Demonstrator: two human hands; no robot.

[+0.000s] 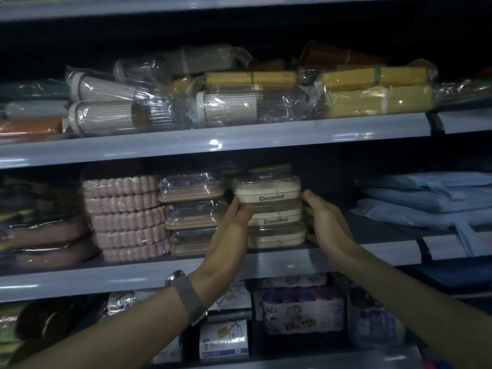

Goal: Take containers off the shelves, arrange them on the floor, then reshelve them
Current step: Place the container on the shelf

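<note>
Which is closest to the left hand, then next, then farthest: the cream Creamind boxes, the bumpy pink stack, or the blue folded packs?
1. Cream Creamind boxes: the left hand grips their left side.
2. Bumpy pink stack: further left on the same shelf.
3. Blue folded packs: far right, past the right hand.

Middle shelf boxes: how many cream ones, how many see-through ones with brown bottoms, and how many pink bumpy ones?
cream boxes: 3
clear boxes with brown bases: 3
pink ridged boxes: 5
Total: 11
</note>
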